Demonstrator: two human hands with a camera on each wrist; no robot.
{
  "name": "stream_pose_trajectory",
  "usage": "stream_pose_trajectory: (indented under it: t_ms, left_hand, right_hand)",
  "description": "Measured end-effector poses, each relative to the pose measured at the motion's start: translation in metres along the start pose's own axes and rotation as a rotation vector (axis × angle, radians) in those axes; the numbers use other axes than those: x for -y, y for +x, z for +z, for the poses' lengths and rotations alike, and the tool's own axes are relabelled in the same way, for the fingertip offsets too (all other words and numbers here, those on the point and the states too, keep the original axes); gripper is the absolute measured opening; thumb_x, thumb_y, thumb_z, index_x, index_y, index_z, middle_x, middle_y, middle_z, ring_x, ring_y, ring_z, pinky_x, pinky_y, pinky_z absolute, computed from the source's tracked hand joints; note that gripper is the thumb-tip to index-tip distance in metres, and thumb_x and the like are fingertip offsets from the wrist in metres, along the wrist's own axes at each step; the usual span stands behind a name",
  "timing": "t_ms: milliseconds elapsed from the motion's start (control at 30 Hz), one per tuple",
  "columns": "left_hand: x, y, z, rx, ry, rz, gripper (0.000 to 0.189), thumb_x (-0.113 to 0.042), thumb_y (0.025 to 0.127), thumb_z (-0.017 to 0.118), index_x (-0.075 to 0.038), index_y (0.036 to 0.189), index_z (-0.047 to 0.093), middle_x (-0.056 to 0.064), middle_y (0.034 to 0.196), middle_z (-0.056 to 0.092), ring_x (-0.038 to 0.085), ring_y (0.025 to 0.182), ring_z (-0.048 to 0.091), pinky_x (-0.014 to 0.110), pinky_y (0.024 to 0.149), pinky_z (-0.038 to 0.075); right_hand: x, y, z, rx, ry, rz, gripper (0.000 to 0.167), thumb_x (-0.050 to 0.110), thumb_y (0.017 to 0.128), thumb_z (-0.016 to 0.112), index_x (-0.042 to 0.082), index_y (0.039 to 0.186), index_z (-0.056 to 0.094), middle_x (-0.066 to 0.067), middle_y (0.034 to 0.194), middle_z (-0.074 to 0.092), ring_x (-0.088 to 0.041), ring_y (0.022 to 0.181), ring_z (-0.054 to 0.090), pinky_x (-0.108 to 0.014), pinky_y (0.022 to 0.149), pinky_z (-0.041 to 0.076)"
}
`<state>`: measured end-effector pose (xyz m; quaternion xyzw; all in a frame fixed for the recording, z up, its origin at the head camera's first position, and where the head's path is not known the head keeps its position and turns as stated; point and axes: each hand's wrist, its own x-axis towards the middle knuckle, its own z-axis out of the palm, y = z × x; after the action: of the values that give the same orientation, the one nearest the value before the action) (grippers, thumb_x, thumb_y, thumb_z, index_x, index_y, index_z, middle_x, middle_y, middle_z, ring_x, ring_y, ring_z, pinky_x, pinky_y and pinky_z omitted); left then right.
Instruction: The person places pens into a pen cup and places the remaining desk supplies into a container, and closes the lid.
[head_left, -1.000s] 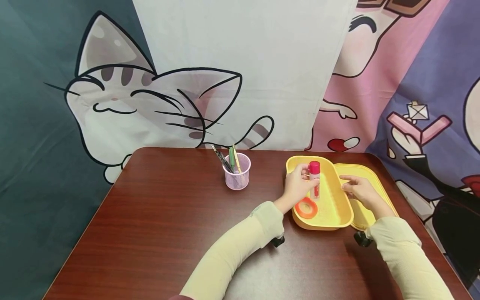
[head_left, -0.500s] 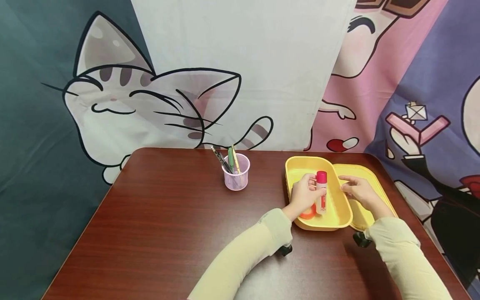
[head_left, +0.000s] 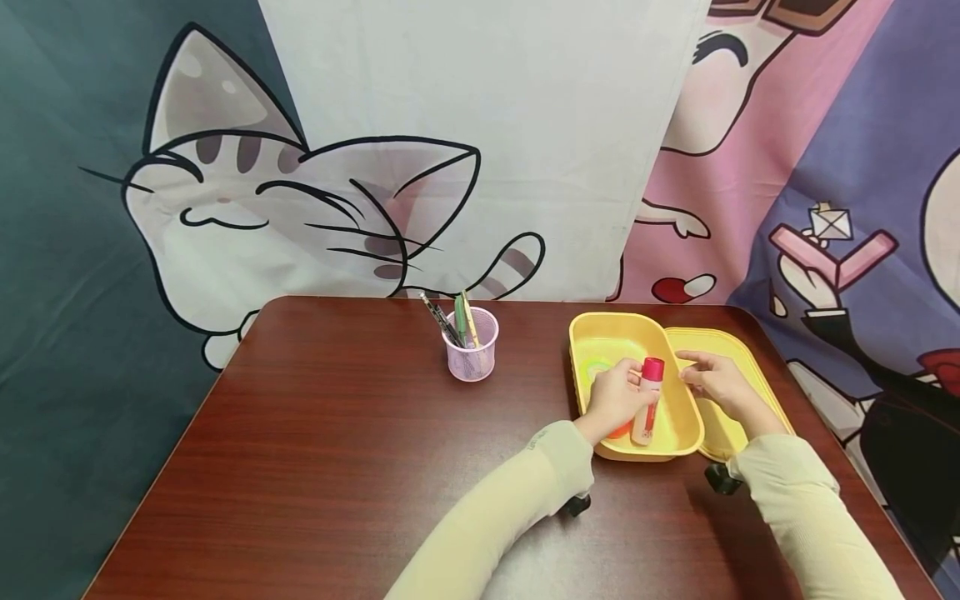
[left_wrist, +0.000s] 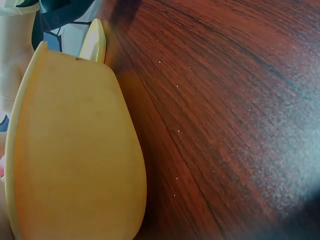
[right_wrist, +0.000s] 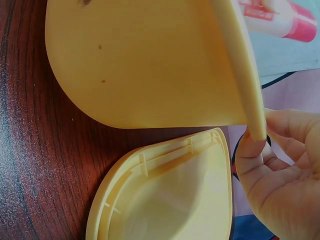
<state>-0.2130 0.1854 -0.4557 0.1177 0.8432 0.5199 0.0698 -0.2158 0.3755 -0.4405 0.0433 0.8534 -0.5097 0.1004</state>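
My left hand (head_left: 617, 396) holds a glue stick (head_left: 643, 423) with a red cap, tilted, at the open yellow box (head_left: 686, 429). Whether its lower end touches the box floor cannot be told. My right hand (head_left: 718, 383) pinches the box's right rim; in the right wrist view the fingers and thumb (right_wrist: 250, 147) lie on either side of that rim. An orange ring-shaped roll (head_left: 619, 431) lies in the box, mostly hidden by my left hand. Behind it, a yellow-green ring (head_left: 595, 367) shows on the box floor. The left wrist view shows mainly the box's outer wall (left_wrist: 80, 150).
A yellow lid (head_left: 726, 432) lies on the brown table (head_left: 337, 467), partly beneath the box's right side. A lilac pen cup (head_left: 471, 362) with several pens stands left of the box. Printed cloth (head_left: 570, 125) hangs behind the table.
The left hand has moved with the glue stick toward the near right part of the box, and the stick has tilted. The yellow-green ring has come into view. My right hand keeps its place.
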Motion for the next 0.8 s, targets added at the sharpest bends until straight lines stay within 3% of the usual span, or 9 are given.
stream_pose_trajectory:
  t_ms: [233,800]
  left_hand:
    - [-0.0002,0.0008,0.0006,0.036,0.049,-0.039,0.036,-0.029,0.069,0.074,-0.021,0.101,0.058,-0.009,0.077,0.060,0.002,0.067,0.051,0.015,0.059,0.041]
    - [0.0012,0.0008,0.0036,0.076,0.176,-0.038,0.045,-0.033,0.072,0.071,-0.017,0.110,0.053,-0.007,0.067,0.052,0.003,0.058,0.046,0.014,0.053,0.038]
  right_hand:
    - [0.0015,-0.0012,0.0005,0.007,0.010,-0.006,0.050,0.003,0.087,0.047,-0.014,0.130,0.028,0.008,0.073,0.050,-0.002,0.062,0.049,-0.019,0.059,0.048]
    - [0.0015,-0.0010,0.0003,0.006,0.008,0.005,0.051,0.005,0.087,0.048,-0.013,0.130,0.027,0.008,0.073,0.051,-0.002,0.063,0.049,-0.020,0.060,0.048]
